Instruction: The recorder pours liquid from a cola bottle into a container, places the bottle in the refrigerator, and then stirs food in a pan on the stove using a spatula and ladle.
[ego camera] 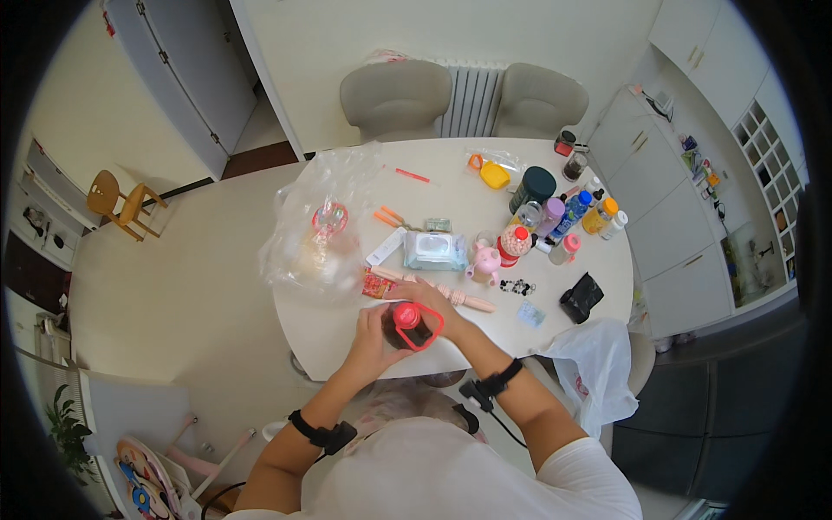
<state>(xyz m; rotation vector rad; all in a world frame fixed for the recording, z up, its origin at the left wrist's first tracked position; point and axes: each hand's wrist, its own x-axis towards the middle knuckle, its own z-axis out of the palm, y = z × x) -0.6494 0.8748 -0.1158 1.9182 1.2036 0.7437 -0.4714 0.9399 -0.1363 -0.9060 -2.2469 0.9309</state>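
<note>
A large dark bottle with a red cap [407, 316] and a red carrying handle stands at the table's near edge, right in front of me. My left hand [374, 338] wraps its left side. My right hand [426, 302] reaches over its far side, fingers stretched towards a red snack packet [378, 285]; whether it presses on the bottle is hard to tell. Just beyond lies a pink wooden massage roller [476, 302]. Past that are a pack of wet wipes [434, 251], a white box [386, 246] and a pink pig figure [485, 260].
A clear plastic bag [305, 260] spreads over the table's left side. Several bottles, among them a blue-capped bottle [573, 211], crowd the right. A black pouch [582, 298] and a white plastic bag [595, 364] lie near the right edge. Two grey chairs [396, 97] stand behind.
</note>
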